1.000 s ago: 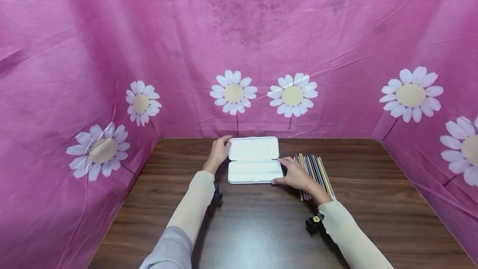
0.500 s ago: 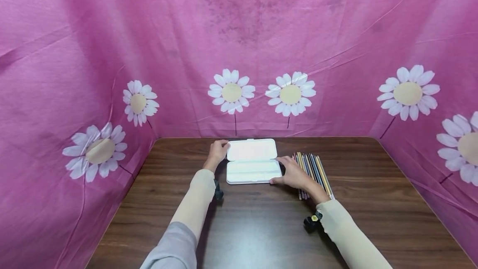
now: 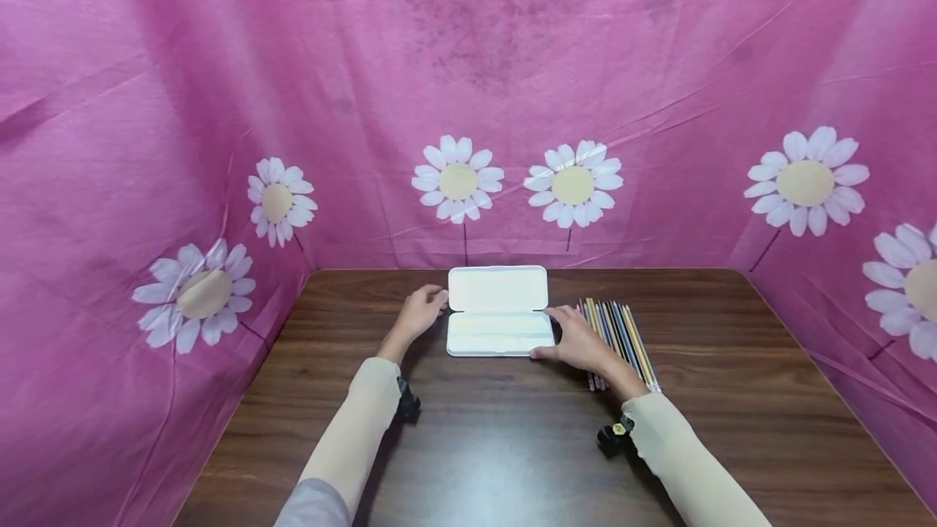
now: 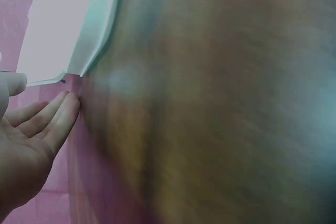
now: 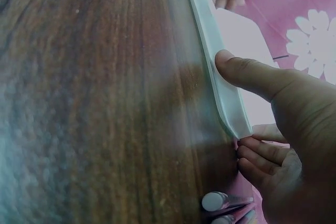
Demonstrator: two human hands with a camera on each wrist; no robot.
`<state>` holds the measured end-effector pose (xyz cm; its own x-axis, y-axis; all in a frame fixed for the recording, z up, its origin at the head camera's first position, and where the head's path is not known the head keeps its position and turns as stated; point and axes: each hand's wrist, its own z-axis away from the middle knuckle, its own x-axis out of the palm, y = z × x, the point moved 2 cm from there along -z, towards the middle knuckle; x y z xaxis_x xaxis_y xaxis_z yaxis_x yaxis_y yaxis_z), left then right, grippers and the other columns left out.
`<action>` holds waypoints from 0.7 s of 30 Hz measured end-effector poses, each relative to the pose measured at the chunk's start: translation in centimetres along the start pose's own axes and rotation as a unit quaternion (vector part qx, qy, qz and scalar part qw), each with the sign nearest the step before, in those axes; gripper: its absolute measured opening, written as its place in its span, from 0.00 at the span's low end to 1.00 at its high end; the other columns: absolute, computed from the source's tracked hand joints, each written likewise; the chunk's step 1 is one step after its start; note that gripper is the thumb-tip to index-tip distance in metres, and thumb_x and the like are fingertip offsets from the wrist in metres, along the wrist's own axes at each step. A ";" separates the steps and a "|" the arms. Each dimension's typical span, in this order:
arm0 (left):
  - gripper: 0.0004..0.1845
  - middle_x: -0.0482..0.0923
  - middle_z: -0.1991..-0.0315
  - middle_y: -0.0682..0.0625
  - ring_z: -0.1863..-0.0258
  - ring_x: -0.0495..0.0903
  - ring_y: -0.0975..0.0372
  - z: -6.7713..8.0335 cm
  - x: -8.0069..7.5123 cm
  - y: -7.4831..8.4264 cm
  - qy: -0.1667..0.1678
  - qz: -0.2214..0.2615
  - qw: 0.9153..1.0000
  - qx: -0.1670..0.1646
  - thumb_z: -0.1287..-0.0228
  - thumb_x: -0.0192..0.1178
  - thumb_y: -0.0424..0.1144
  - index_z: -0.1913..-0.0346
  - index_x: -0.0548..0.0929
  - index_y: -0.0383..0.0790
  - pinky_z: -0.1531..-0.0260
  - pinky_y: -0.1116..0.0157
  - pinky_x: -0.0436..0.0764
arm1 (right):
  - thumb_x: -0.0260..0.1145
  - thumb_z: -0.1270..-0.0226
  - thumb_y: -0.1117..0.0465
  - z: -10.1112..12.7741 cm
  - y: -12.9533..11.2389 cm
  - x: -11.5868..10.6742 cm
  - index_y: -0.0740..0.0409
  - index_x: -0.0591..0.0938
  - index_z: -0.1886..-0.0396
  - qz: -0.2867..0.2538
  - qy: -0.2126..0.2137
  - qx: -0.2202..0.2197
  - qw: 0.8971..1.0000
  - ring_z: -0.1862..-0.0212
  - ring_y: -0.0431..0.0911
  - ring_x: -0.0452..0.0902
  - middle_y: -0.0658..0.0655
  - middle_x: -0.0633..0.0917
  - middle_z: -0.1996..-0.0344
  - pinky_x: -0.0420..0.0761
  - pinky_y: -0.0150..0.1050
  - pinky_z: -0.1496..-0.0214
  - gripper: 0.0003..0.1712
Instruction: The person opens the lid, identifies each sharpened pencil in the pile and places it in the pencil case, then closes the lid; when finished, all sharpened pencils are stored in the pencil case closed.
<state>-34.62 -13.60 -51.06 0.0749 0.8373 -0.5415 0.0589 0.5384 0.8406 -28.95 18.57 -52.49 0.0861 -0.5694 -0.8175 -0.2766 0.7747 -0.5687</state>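
Drawing back from the lid, the left hand (image 3: pixel 417 314) now hovers with fingers loose just off the open white pencil case (image 3: pixel 498 311) at 9 o'clock. The right hand (image 3: pixel 581 341) pinches the tray's corner at 3 o'clock, colored pencils (image 3: pixel 618 336) beside it. Centered at the table's (image 3: pixel 512 446) far edge, the case looks light, stiff and slippery; edges offer the best hold.

We can read no text, label, brand, number or sign anywhere: the white case (image 3: pixel 497 311), the pencils (image 3: pixel 618 336) and the cloth (image 3: pixel 468 63) show none.
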 end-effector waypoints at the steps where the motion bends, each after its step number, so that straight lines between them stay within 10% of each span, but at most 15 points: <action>1: 0.26 0.86 0.40 0.33 0.45 0.89 0.45 0.5 -0.1 -0.1 -0.005 -0.011 1.000 0.004 0.16 0.53 0.44 0.29 0.76 0.28 0.41 0.50 0.86 | 0.86 0.49 0.40 0.0 0.0 0.0 0.67 0.74 0.25 -0.001 0.000 0.001 1.000 0.30 0.66 0.74 0.72 0.78 0.32 0.72 0.66 0.25 0.58; 14: 0.43 0.72 0.23 0.35 0.22 0.70 0.44 4.4 0.8 0.0 -0.122 -0.129 0.982 0.066 0.31 0.72 0.53 0.21 0.70 0.34 0.22 0.46 0.70 | 0.81 0.40 0.40 0.4 0.2 -0.3 0.69 0.72 0.24 -0.006 -0.005 -0.006 1.000 0.28 0.67 0.72 0.73 0.76 0.31 0.72 0.67 0.25 0.55; 21: 0.51 0.72 0.24 0.35 0.23 0.71 0.45 5.0 1.3 0.5 -0.126 -0.135 0.980 0.072 0.41 0.80 0.52 0.21 0.69 0.34 0.22 0.47 0.70 | 0.75 0.28 0.54 1.9 1.3 -4.1 0.71 0.81 0.35 -0.012 0.043 -0.040 0.998 0.34 0.69 0.79 0.72 0.84 0.39 0.76 0.67 0.30 0.31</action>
<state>-29.49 -12.74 -51.41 0.2801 0.6066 -0.7440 0.2483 0.7029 0.6665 -27.82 22.50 -50.03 0.0114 -0.6115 -0.7912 -0.3510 0.7384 -0.5758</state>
